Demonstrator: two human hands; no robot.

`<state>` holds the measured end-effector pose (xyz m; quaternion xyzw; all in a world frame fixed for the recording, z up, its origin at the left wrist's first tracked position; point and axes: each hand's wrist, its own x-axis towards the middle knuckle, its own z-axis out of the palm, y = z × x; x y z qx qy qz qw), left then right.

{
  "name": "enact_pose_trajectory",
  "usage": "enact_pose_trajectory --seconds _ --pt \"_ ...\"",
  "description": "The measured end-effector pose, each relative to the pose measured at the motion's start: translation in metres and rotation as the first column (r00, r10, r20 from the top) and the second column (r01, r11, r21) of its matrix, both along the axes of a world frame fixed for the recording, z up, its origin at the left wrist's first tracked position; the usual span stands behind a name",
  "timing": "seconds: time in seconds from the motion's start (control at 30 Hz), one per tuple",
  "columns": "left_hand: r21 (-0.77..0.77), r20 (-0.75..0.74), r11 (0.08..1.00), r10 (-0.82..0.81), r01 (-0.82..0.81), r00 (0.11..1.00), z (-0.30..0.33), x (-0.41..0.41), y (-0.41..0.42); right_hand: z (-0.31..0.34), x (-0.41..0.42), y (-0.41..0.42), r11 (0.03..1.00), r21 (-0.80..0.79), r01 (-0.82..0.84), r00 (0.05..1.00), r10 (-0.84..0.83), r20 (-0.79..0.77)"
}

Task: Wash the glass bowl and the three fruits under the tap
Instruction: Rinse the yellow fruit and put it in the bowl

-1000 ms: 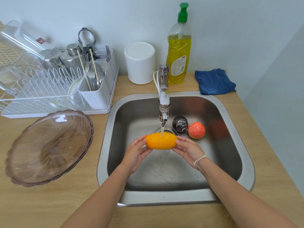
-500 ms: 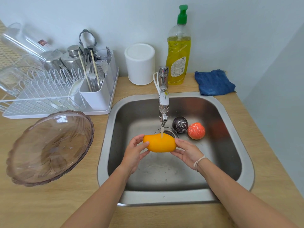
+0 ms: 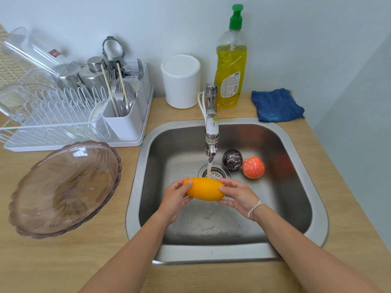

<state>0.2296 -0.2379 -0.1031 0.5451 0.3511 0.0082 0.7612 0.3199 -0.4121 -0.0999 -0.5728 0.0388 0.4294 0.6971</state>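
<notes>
I hold a yellow-orange oblong fruit [image 3: 204, 189] over the steel sink [image 3: 317, 210], and water from the tap [image 3: 211, 132] falls on its top. My left hand [image 3: 175, 199] grips its left end. At the other end, my right hand [image 3: 238, 195] grips it too. A dark purple fruit [image 3: 232, 159] and a red-orange fruit [image 3: 253, 167] lie on the sink floor to the right of the drain [image 3: 218, 172]. The brownish glass bowl [image 3: 63, 189] rests tilted on the counter, left of the sink.
A white dish rack [image 3: 69, 123] with cutlery and metal cups stands at the back left. Behind the sink are a white canister [image 3: 180, 81], a yellow dish-soap bottle [image 3: 230, 68] and a blue cloth [image 3: 277, 104]. A wall closes the right side.
Both hands have shifted the fruit slightly left and toward me under the stream, turning it. The other fruits and the bowl have not moved.
</notes>
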Motion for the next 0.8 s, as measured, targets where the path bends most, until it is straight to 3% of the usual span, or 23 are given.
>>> enact_pose_trajectory --seconds 0.17,0.37,0.67,0.8 --pt "0.048 0.04 0.998 -0.04 0.038 0.998 0.0 -0.001 0.002 0.004 0.0 0.0 0.999 0.013 0.029 1.0 -0.029 -0.007" --pt "0.255 0.09 0.965 -0.091 0.066 0.992 0.017 -0.004 0.011 0.005 -0.008 0.005 0.998 0.009 -0.054 0.993 0.055 -0.1" --pt "0.614 0.116 0.772 -0.295 0.165 0.949 0.058 -0.004 0.03 0.014 -0.038 0.03 0.976 0.189 0.111 0.969 -0.064 -0.24" --pt "0.688 0.115 0.706 -0.335 0.168 0.935 0.07 -0.006 0.036 0.016 -0.049 0.04 0.956 0.23 0.18 0.951 -0.11 -0.29"
